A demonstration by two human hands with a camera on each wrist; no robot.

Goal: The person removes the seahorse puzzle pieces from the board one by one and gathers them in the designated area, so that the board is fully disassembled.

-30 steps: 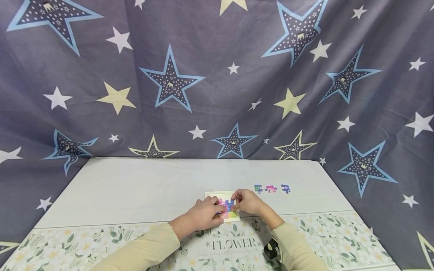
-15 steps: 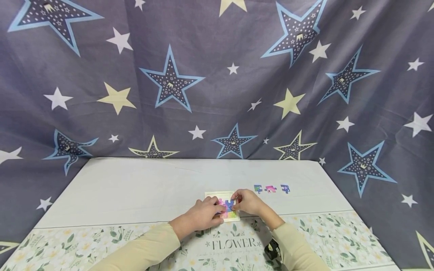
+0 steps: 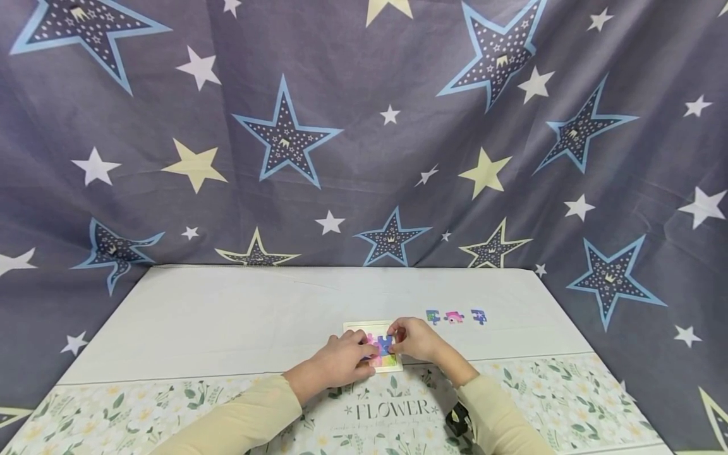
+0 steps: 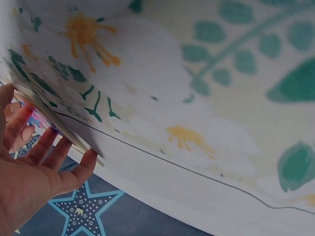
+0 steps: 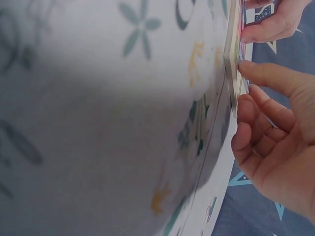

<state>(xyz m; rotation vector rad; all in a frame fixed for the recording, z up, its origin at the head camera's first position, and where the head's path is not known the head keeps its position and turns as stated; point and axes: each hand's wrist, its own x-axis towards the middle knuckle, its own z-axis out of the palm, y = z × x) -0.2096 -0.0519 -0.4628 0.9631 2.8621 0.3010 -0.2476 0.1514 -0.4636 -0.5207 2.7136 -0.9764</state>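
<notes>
A small cream-rimmed puzzle tray (image 3: 364, 325) lies in front of me, with pink, yellow-green and blue pieces inside. My left hand (image 3: 340, 359) rests over its left side, the fingers spread across the pieces and rim and covering part of the picture. In the left wrist view those fingertips (image 4: 88, 156) lie along the tray's edge. At the tray's right side, thumb and index finger of my right hand (image 3: 418, 340) pinch a blue puzzle piece (image 3: 385, 344). The right wrist view shows that thumb (image 5: 256, 71) right at the rim; the piece is mostly hidden there.
Three loose puzzle pieces lie in a row behind and right of the tray: a blue-green one (image 3: 433, 317), a pink one (image 3: 454, 318) and a blue one (image 3: 479, 317). A flower-printed cloth (image 3: 199, 411) covers the table's near part; a star-patterned curtain (image 3: 364, 158) hangs behind.
</notes>
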